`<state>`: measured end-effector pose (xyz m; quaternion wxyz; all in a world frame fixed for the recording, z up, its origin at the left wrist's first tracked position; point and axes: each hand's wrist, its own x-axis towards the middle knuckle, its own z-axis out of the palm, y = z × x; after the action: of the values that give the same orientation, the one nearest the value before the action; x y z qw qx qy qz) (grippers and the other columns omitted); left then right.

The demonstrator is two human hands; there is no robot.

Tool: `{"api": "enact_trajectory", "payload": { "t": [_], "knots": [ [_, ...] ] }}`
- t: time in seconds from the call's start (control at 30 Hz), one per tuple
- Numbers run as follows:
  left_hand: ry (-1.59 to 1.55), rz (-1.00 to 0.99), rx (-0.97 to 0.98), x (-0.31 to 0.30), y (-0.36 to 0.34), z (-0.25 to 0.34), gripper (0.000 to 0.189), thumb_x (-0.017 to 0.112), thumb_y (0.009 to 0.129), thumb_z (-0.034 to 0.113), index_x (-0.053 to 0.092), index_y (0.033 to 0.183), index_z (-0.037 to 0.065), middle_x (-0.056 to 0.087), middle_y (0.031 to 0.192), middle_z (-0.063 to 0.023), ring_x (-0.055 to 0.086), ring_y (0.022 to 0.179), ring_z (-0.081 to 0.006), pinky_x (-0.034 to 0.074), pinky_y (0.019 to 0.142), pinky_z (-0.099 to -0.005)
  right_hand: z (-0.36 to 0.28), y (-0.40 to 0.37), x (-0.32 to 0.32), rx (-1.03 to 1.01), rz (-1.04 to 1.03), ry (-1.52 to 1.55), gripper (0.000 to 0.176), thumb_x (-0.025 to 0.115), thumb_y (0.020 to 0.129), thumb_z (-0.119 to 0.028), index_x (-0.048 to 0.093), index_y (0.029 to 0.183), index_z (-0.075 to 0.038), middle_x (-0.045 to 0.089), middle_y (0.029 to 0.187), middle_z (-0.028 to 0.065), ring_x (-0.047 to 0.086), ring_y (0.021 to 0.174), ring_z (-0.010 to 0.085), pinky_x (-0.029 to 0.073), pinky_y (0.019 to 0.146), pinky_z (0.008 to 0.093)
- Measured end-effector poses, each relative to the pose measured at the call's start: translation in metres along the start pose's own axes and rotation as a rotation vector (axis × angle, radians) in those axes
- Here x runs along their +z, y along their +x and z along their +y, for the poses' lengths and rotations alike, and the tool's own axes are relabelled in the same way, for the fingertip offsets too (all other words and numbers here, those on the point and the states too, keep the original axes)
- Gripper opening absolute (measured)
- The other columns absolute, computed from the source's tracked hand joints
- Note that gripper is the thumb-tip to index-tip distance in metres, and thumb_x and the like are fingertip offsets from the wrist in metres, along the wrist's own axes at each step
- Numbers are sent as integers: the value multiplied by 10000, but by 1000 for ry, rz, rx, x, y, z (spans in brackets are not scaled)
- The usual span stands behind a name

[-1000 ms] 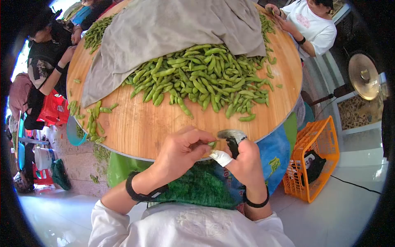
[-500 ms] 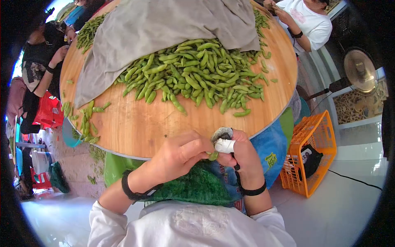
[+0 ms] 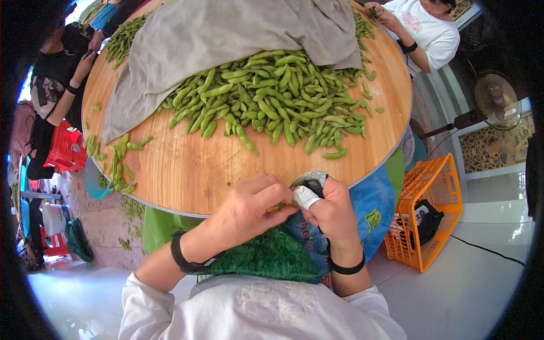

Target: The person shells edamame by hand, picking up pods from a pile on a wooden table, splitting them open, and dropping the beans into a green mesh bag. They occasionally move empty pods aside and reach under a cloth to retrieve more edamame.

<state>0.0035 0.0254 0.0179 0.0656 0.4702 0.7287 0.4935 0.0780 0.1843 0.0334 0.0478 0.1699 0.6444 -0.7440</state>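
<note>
Pinching a pod (image 3: 281, 205) in left hand (image 3: 249, 211) fingers, right hand (image 3: 334, 214) gripping a small tool (image 3: 310, 179) just beside them; mid-trim I'd guess, next needs a steady hold

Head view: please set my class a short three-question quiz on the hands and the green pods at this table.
1. True or false: the grey cloth covers the whole pod pile.
2. Where is the orange basket? A on the table; B on the floor, at the person's right; C on the cloth.
3. Fill in: the left hand holds a single green ____ against the right hand, which grips a dark tool.
Key: 1 false; 2 B; 3 pod.
</note>
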Motion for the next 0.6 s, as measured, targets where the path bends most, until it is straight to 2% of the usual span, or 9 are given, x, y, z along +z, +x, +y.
{"api": "enact_trajectory", "payload": {
  "t": [0.07, 0.17, 0.3, 0.37, 0.4, 0.47, 0.5, 0.57, 0.6],
  "knots": [
    [34, 59, 109, 2, -1, -3, 201, 713, 692, 34, 576, 839, 53, 599, 826, -84, 602, 713, -258, 489, 603, -326, -2, -1, 2, -52, 29, -20, 56, 583, 809, -73, 569, 765, -41, 464, 554, -51, 375, 458, 26, 271, 402, 204],
    [155, 76, 158, 2, -3, -1, 221, 721, 702, 73, 572, 865, 57, 599, 827, -85, 606, 689, -259, 491, 573, -309, -8, -4, 2, -3, 65, -12, 84, 571, 807, -69, 544, 731, -43, 445, 532, -46, 368, 433, 32, 256, 386, 211],
    [135, 49, 182, 0, -2, -4, 236, 717, 711, 52, 559, 887, 58, 597, 831, -87, 603, 662, -249, 490, 553, -296, -7, -4, 0, 49, 39, 85, 93, 535, 809, -55, 533, 717, -45, 445, 530, -32, 367, 423, 39, 260, 377, 215],
    [-56, -27, 26, 1, -3, -8, 233, 696, 721, 8, 539, 887, 57, 586, 821, -79, 588, 647, -208, 483, 567, -279, -4, -1, -3, 62, 33, 155, 92, 525, 809, -50, 536, 718, -46, 442, 528, -29, 362, 415, 42, 260, 373, 217],
    [-57, -29, 27, 1, -3, -7, 233, 696, 721, 8, 539, 887, 57, 586, 821, -79, 588, 647, -208, 483, 567, -279, -1, 1, -6, 57, 63, 184, 93, 514, 812, -48, 540, 722, -46, 443, 528, -27, 360, 414, 45, 259, 371, 218],
    [-224, -37, -198, -1, -3, -4, 209, 678, 723, -24, 520, 832, 59, 575, 811, -50, 562, 652, -135, 470, 578, -255, 0, 1, -8, 51, 95, 214, 97, 504, 814, -45, 545, 726, -45, 444, 528, -25, 357, 412, 47, 259, 370, 219],
    [-225, -39, -198, -1, -3, -3, 209, 678, 723, -24, 520, 832, 59, 575, 811, -50, 562, 652, -135, 470, 578, -255, -1, 0, -8, 37, 83, 210, 75, 525, 806, -45, 553, 736, -44, 455, 536, -22, 360, 420, 43, 261, 375, 213],
    [-216, -96, -344, -1, -4, -1, 272, 669, 726, -40, 478, 895, 52, 563, 850, -41, 547, 703, -92, 463, 604, -236, -3, -2, -7, 24, 69, 205, 53, 547, 798, -44, 561, 746, -42, 466, 544, -19, 364, 428, 39, 263, 380, 207],
    [-216, -96, -344, 1, -5, -3, 272, 669, 726, -40, 478, 895, 52, 563, 850, -41, 547, 703, -92, 463, 604, -236, -4, -2, -5, 14, 72, 119, 28, 575, 785, -44, 568, 760, -34, 485, 558, -17, 385, 448, 46, 290, 396, 213]
  ]
}}
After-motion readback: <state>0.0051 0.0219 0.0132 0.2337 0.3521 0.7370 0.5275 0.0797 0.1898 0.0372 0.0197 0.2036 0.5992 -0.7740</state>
